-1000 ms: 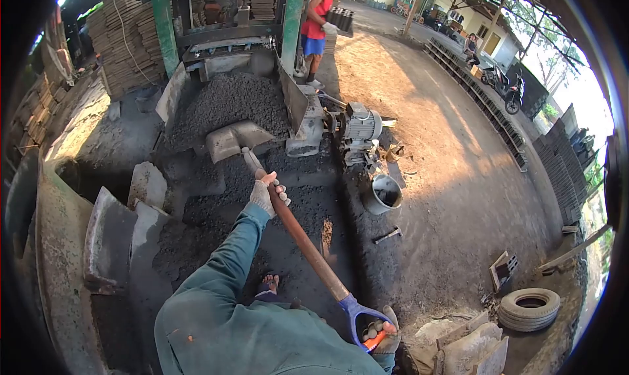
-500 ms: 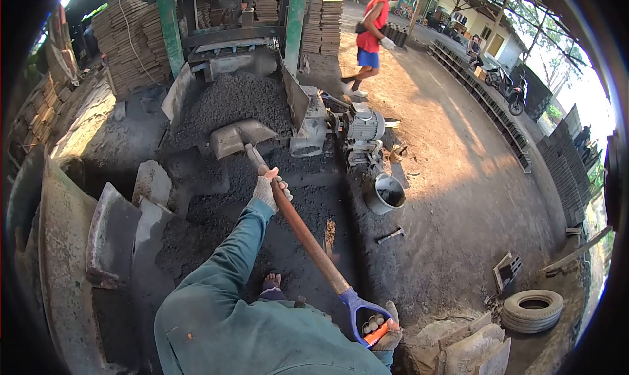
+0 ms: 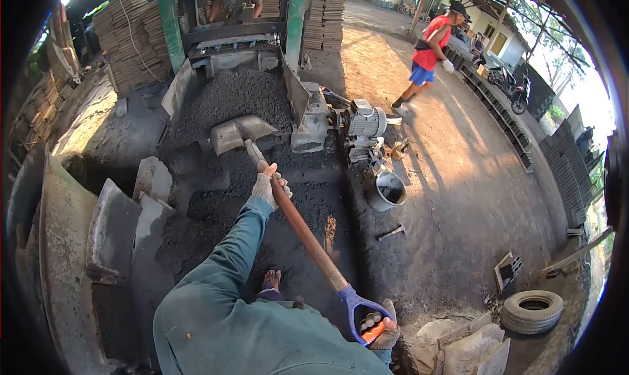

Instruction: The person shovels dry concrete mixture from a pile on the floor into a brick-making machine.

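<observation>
My left hand (image 3: 272, 186), in a pale glove with bare fingertips, is wrapped round the wooden shaft of a shovel (image 3: 303, 231) near its metal socket. The shovel blade (image 3: 242, 133) rests, back side up, at the front edge of a heap of dark, damp, grainy material (image 3: 246, 100). That heap fills a metal hopper (image 3: 295, 94) between green posts. Low on the right, my gloved right hand (image 3: 383, 329) is closed on the orange grip inside the blue D-shaped handle (image 3: 354, 304). More dark material lies scattered on the floor below the blade.
An electric motor (image 3: 367, 121) stands right of the hopper, with a bucket (image 3: 386, 191) and a hammer (image 3: 392, 232) nearer me. Curved metal sheets (image 3: 113, 234) stand at left, a tyre (image 3: 532, 311) at lower right. One person (image 3: 429, 54) walks at back right; another person's arms (image 3: 257, 0) show behind the machine.
The person in red has moved to the right. Someone has come into view behind the machine frame. My hands and the shovel stay almost in place.
</observation>
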`<state>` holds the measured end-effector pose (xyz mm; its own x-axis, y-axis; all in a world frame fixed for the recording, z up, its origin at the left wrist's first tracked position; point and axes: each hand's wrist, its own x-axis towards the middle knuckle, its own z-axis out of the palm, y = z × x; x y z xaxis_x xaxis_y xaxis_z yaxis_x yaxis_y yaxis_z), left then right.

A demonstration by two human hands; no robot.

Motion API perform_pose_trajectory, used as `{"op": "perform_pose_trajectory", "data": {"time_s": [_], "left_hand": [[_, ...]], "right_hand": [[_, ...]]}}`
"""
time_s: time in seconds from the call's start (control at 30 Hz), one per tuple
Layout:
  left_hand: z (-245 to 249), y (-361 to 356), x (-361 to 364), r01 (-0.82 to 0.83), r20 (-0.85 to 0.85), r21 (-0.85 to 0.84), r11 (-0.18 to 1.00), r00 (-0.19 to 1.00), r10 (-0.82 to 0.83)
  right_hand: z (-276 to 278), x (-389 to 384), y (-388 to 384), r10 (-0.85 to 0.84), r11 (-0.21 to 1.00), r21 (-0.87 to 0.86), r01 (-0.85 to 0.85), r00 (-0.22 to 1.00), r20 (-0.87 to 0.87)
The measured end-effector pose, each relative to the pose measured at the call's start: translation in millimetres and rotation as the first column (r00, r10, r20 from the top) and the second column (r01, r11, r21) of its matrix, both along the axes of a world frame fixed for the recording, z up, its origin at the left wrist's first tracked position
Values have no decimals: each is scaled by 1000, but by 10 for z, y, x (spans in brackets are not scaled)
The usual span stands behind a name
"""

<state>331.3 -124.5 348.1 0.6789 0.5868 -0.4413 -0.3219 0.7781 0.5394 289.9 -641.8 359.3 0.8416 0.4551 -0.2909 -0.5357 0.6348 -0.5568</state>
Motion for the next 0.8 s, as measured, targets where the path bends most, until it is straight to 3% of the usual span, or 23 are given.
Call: {"op": "perform_pose_trajectory", "data": {"time_s": [0.67,0.8], "left_hand": [[-102,74,4,5,-96,119,993,995,6],[-61,-29,18,-53,1,-31,998,999,53]], "right_hand": [[9,47,34,-40,994,-106,35,998,-43],[-3,44,-8,-30,986,-168,24,999,-34]]}}
